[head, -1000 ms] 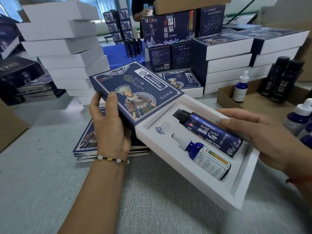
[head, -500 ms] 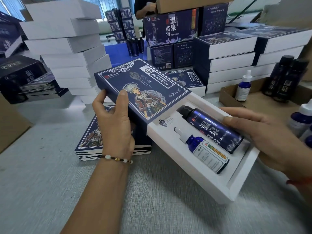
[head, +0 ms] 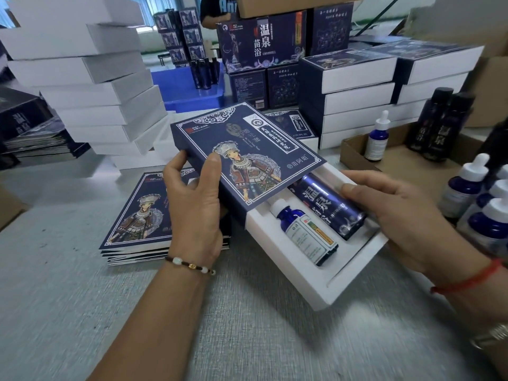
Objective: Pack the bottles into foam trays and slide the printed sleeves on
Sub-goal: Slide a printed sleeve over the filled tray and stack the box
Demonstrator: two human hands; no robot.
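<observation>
At far left a stack of dark flat sleeves (head: 30,138) lies beside a tall pile of white boxes (head: 90,86) on the grey surface (head: 247,339). In front of that pile sits a low stack of printed sleeves (head: 137,215), face up, showing a figure in a silver headdress.

The left hand (head: 192,213) rises from the lower middle, a bead bracelet on its wrist. Its grip is closed on the sleeve (head: 247,152): thumb on the printed top face, fingers curled round the left edge. The sleeve is tilted above the surface and covers the far half of the white tray (head: 316,287), whose near half sticks out toward the lower right. In the tray's two pockets lie a small dropper bottle (head: 305,235), on the left, and a tall dark-blue bottle (head: 330,207), on the right; the tops of both are hidden under the sleeve's edge.

The right hand (head: 406,218), with a red string at the wrist, holds the tray's right side, its thumb pressed on the tall bottle and its fingers hidden beneath the tray.

Behind stand stacks of finished boxes (head: 354,97) and navy cartons (head: 261,42). At right an open cardboard tray (head: 412,166) holds a dropper bottle (head: 378,138) and two dark bottles (head: 439,125), both upright. More dropper bottles (head: 483,213) crowd the right edge.
</observation>
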